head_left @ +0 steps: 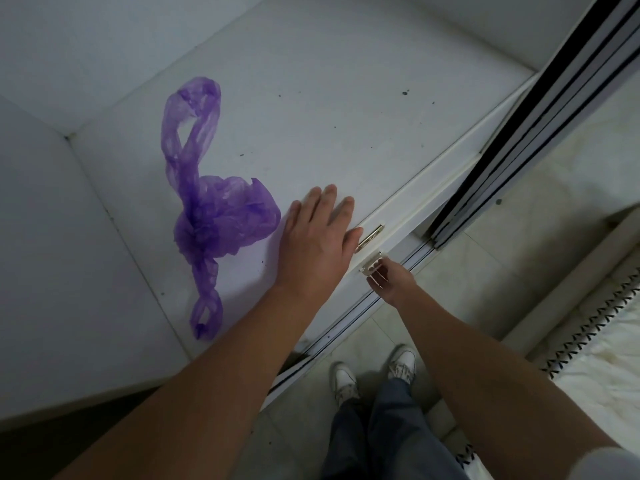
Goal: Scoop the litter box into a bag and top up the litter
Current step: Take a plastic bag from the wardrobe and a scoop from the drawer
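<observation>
I look down on a white shelf surface set in a corner, with my left hand lying flat on it, fingers straight and spread, holding nothing. Just to its left, close beside the fingers but not clearly touching them, lies the purple bag, crumpled, with its twisted handles trailing up and down across the surface. My right hand reaches lower, its fingers curled at a small pale handle on the front below the surface edge; I judge it is gripping that handle, though the contact is partly hidden. A brass-coloured handle sits just above it, beside my left thumb.

As for progress, I judge the task is barely begun: the bag is out and ready, but no litter box, scoop or litter supply is in view, so scooping and topping up are all left. A few dark specks dot the surface.

I can read no brand, label or writing anywhere.
</observation>
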`<state>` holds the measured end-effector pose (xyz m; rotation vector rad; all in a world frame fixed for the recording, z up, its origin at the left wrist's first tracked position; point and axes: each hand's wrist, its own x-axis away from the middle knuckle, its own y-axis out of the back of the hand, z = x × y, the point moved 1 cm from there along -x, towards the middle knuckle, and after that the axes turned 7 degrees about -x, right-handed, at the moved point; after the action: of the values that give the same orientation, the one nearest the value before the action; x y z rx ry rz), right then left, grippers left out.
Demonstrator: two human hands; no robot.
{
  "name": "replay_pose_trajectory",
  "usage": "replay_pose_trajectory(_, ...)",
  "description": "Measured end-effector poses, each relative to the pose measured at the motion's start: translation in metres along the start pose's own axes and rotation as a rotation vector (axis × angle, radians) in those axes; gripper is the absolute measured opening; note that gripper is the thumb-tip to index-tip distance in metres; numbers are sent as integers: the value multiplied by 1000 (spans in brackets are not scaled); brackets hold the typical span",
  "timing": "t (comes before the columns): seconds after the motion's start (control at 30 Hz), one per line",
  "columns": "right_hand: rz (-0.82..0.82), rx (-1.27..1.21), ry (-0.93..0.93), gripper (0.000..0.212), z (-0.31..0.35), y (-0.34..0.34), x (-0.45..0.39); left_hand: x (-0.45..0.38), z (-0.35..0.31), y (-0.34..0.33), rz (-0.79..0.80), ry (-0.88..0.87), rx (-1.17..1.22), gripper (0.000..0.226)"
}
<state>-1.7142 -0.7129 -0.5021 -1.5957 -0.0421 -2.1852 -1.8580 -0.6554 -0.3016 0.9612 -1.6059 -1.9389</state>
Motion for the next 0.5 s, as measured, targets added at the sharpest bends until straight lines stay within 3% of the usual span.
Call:
replay_pose_trajectory(0.3, 108, -68, 25, 27, 0, 2, 3, -4, 1, 2, 5, 5, -26, 47)
replay_pose_trajectory(0.5, 73, -30, 31, 45, -7, 33, 3, -2, 0, 1, 18, -15, -67, 48)
